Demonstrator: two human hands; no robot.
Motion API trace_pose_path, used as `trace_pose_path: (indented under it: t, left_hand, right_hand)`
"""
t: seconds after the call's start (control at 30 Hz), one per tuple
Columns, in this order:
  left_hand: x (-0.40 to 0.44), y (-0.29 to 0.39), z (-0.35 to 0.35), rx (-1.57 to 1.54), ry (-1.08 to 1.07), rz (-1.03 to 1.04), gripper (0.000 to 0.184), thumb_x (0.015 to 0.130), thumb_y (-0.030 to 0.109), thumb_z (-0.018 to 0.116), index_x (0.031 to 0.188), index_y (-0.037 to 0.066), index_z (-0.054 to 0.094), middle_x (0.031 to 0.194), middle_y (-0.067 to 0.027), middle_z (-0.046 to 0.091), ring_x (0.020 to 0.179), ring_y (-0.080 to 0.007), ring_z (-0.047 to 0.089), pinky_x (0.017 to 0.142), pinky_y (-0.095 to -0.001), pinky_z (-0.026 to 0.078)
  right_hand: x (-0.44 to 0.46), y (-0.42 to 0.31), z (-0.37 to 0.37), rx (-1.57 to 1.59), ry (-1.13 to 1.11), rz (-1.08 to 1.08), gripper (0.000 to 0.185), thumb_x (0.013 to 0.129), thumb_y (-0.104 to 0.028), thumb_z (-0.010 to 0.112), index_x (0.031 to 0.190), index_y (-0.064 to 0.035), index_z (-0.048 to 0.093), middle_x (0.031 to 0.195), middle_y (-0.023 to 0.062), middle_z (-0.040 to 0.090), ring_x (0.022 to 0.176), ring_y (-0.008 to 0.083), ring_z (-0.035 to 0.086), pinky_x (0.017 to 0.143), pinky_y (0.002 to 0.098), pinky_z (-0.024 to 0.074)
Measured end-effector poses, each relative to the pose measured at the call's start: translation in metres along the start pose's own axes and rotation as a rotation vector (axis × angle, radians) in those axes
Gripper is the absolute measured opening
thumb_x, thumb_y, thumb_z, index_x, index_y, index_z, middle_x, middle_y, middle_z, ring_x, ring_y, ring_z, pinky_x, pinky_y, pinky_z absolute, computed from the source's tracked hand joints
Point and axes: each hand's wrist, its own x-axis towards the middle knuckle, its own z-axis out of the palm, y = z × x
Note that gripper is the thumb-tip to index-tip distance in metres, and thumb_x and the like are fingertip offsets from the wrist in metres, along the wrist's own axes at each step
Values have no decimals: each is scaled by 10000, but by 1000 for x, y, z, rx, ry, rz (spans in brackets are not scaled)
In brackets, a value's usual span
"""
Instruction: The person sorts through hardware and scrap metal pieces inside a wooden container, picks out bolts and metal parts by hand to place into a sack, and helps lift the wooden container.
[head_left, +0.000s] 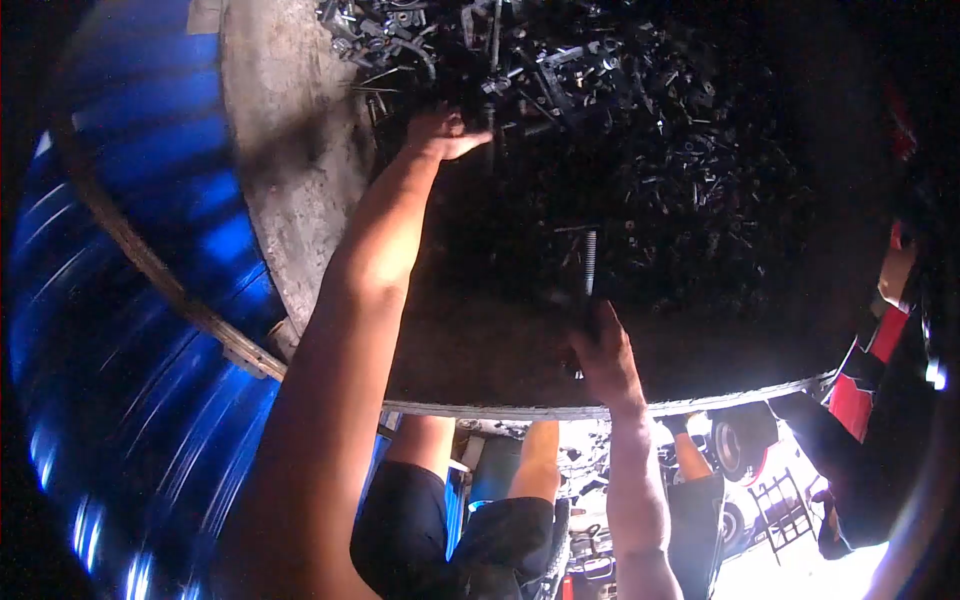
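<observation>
My right hand (608, 360) is near the front edge of the dark work surface, with its fingers closed around a threaded bolt (590, 262). The bolt's ridged shaft stands out above the fingers, and its lower part is hidden by the hand and shadow. Farther off, my left hand (440, 137) reaches to the edge of a heap of metal parts (570, 80). One of its digits is stretched toward a thin upright rod (491, 112); whether it touches is unclear. The other fingers are partly lost in shadow.
Loose bolts and small hardware (690, 180) spread over the right of the dark surface (480, 370). A worn grey board (285, 150) and blue corrugated sheeting (140, 130) lie left. Below the edge are bare legs, a wheel (735, 445) and a metal rack (782, 510).
</observation>
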Motion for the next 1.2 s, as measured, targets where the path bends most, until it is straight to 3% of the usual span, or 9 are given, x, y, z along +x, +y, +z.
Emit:
trace_pose_path:
  t: [0.1,0.23,0.33,0.6,0.93,1.0,1.07,1.13,1.2]
  left_hand:
    - [-11,18,-18,87,312,19,866,723,690,499,1367,133,340,1418,-136,309,1314,-318,269,1078,-407,252]
    - [9,27,-8,129,76,-89,797,743,617,525,1331,96,392,1367,-142,390,1251,-307,383,1036,-395,329]
    - [3,37,-22,171,-20,-195,744,752,582,539,1297,86,437,1334,-148,428,1211,-309,431,1011,-386,360]
    - [-4,36,-21,97,-124,-237,626,787,582,497,1119,59,595,1139,-150,586,1050,-318,559,893,-376,455]
    - [4,1,-27,-35,-11,-136,516,799,539,500,1169,185,566,1064,-155,612,1055,-314,551,916,-395,427]
    - [20,-21,-13,51,68,-94,492,811,525,483,1124,163,596,1029,-178,617,1022,-324,567,890,-409,443]
    - [21,-34,2,444,85,245,474,815,510,472,966,101,656,971,-188,628,929,-353,597,813,-440,476]
    - [-2,-8,-2,276,287,-3,499,809,504,463,785,46,660,857,-224,628,814,-366,613,725,-460,490]
    - [-25,32,-31,150,80,-175,687,805,602,427,942,-42,625,1067,-249,564,1049,-378,498,920,-452,378]
  right_hand:
    - [6,2,17,-124,165,-140,443,817,-200,598,1194,-22,448,995,241,602,927,402,592,732,428,476]
    - [2,-30,33,-73,106,-24,392,792,-150,587,1141,-4,485,975,204,590,856,242,572,750,344,452]
    - [12,-12,46,-41,71,-141,433,809,-229,611,1149,-2,469,960,244,596,926,401,572,762,413,458]
    - [33,23,52,366,21,64,355,811,-167,604,1102,16,514,1000,206,604,941,313,584,804,369,449]
    - [39,-7,18,332,29,23,344,817,-136,576,1113,21,492,997,201,608,911,314,599,769,383,463]
    - [30,5,14,75,173,-237,324,818,-142,577,1091,11,494,961,204,608,855,305,608,727,384,468]
    - [7,16,17,63,153,-203,308,819,-152,580,1073,2,495,928,208,606,807,295,613,695,380,470]
    - [10,10,8,274,14,6,298,820,-165,584,1058,-9,494,896,211,603,767,284,612,672,371,467]
    - [3,7,4,165,135,-121,288,823,-175,584,1046,-14,498,877,210,601,759,279,608,666,364,461]
